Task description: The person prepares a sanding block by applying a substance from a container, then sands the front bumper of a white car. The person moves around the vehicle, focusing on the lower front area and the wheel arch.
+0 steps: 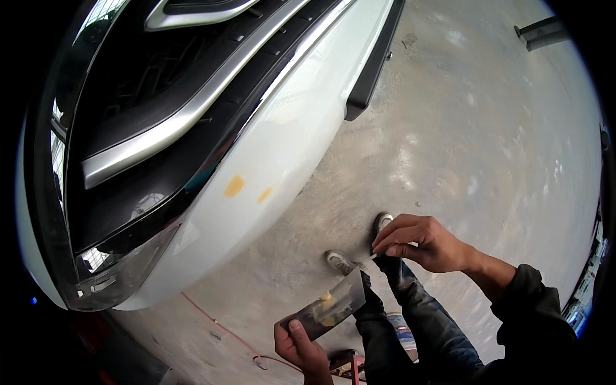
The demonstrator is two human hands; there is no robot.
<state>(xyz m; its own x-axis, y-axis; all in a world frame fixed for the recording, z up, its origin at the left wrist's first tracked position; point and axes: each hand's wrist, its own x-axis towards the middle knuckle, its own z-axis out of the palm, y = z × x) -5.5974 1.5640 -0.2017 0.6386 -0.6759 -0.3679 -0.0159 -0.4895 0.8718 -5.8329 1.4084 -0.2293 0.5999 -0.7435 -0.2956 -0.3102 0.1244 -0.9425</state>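
My left hand (pixel 300 347) grips the end of a flat, dark rectangular putty board (pixel 333 313), its thumb lying on top. A dab of yellow putty (pixel 327 298) sits on that board, with smears around it. To the right and a little higher, my right hand (pixel 431 244) is closed in a pinch; a small pale tip shows at its fingers, too little to name. Ahead on the left is the white bumper (pixel 282 147) of a car. It bears two yellow putty patches, a larger one (pixel 234 187) and a smaller one (pixel 264 195). Neither hand touches the bumper.
A grille with silver trim (pixel 154 136) fills the upper left. Under my arms, a red hose (pixel 218 324) runs over the concrete floor (pixel 449 141). Beside my legs stand a can (pixel 403 333) and a red frame (pixel 355 371). A dark metal stand (pixel 543 32) is at far right.
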